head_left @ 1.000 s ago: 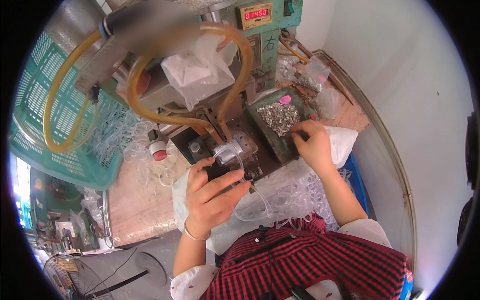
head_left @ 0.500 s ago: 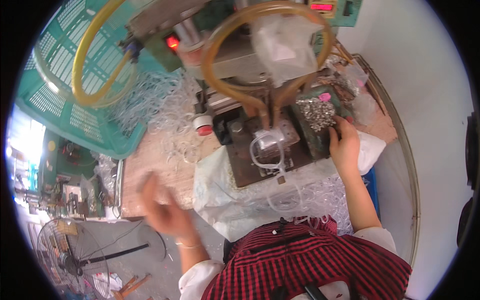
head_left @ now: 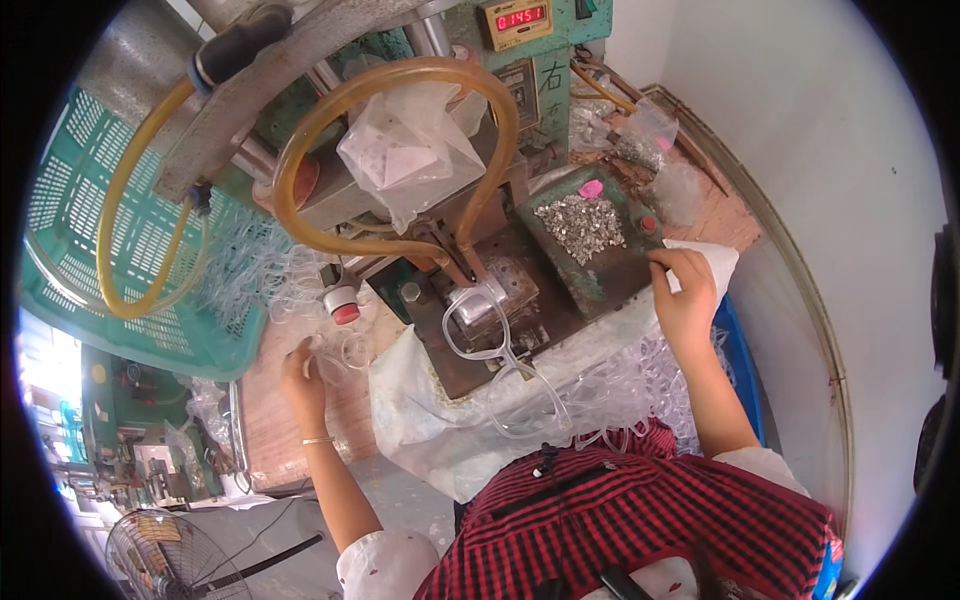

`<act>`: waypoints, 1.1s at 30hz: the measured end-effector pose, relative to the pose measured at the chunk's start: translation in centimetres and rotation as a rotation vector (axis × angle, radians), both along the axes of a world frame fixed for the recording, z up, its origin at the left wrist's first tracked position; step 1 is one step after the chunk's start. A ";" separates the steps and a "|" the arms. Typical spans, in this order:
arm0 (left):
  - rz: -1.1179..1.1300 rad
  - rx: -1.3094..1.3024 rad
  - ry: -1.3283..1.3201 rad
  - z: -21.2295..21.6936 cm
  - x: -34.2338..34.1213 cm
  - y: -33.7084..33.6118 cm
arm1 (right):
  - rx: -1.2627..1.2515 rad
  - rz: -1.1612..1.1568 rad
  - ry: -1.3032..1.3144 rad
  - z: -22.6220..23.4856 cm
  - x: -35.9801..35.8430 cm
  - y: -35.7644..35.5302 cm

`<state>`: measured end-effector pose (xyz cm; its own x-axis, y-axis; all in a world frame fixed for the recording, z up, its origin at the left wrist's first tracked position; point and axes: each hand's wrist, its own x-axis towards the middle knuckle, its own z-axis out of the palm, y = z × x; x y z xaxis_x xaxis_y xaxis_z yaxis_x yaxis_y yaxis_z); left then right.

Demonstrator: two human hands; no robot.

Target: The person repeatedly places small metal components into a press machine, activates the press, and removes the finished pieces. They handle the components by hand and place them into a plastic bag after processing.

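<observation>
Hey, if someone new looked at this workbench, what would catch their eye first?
Probably the thick amber hose, looping in front of the machine at the upper middle. Next, the pile of silvery metal bits in the green tray, up and left of the right hand, and the clear plastic frame below the hose's lower ends. At far left, the big teal basket stands out too.

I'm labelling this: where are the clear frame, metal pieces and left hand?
Clear frame (head_left: pixel 508 354), head view: the bridge between its loops.
Metal pieces (head_left: pixel 584 229), head view: middle of the pile.
Left hand (head_left: pixel 304 387), head view: its middle.
</observation>
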<state>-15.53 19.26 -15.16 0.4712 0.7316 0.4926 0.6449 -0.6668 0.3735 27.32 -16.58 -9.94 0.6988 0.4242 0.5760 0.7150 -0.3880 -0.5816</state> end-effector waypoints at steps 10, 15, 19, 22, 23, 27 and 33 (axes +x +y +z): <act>-0.294 -0.923 -1.265 6.2 7.0 -4.9 | 0.234 0.556 0.208 6.9 -4.1 6.4; -0.164 -0.725 -1.046 4.5 11.3 -7.7 | 0.447 0.715 0.580 6.2 -6.6 11.5; -0.206 -0.706 -1.092 2.6 10.3 -10.4 | 0.454 0.678 0.750 5.9 -8.3 11.1; -0.271 -0.483 -1.080 5.4 11.8 -11.1 | 0.507 0.707 0.819 5.9 -8.4 11.4; -0.350 -0.364 -1.116 7.7 12.8 -11.9 | 0.524 0.727 0.814 5.8 -8.4 11.5; -0.643 0.104 -0.827 16.9 14.5 -14.0 | 0.576 0.800 0.991 7.6 -9.2 11.5; -0.573 0.063 -0.846 16.7 16.2 -15.2 | 0.490 0.810 0.945 9.8 -10.1 8.7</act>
